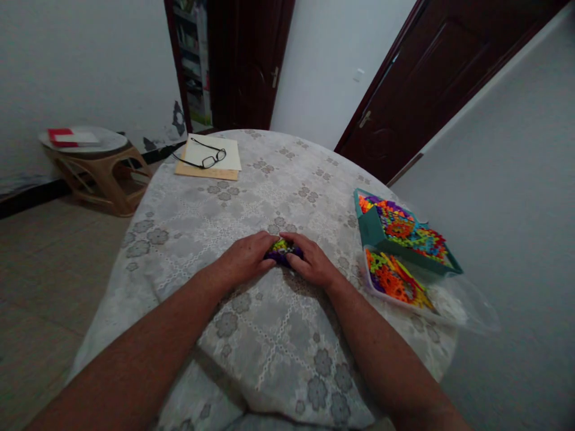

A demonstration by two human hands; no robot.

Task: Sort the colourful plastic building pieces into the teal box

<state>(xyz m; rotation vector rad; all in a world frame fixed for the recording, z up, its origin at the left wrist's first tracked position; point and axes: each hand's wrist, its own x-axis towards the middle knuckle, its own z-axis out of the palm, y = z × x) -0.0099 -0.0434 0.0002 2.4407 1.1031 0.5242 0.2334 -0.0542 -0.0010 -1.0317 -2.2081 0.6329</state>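
Observation:
A small purple and yellow-green piece (283, 252), looking like an assembly of plastic building parts, lies at the middle of the cloth-covered table (274, 335). My left hand (250, 256) grips its left end, fingers curled over the far side and thumb on the near side. From the right, my right hand (313, 261) closes on the other end in the same manner. Both hands rest low, at or just above the tablecloth. Fingers cover much of the piece, so its exact shape is hidden.
At the right stand a teal box (374, 230) and a clear plastic tub (369, 280), both with colourful plastic parts. Black-framed glasses (209, 161) lie on papers (231, 151) at the far left. A stool (112, 179) with a red-and-white item (67, 137) stands beyond the table.

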